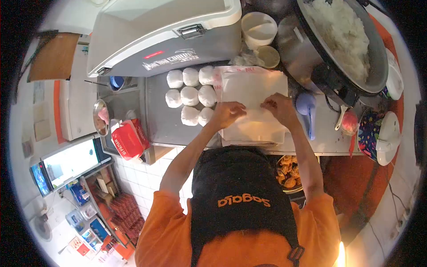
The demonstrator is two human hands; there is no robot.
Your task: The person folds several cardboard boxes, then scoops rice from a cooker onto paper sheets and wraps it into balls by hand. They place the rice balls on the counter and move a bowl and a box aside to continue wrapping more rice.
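Observation:
A stack of pale wrapping paper lies on the counter in front of me, its upper edge showing red print. My left hand rests over the left part of the paper, fingers stretched inward and slightly bent. Over the right part is my right hand, its loosely curved fingers pointing toward the left one. Both hands look open, with nothing visible between the fingers. Beside the paper, several white wrapped bundles sit in rows on the dark counter; the lower right one is partly behind my left wrist.
A grey and white cooler box stands behind the bundles. At the upper right is a large pot of white rice. A blue rice scoop lies right of the paper. Below the counter is a bowl of browned food. A red box stands left.

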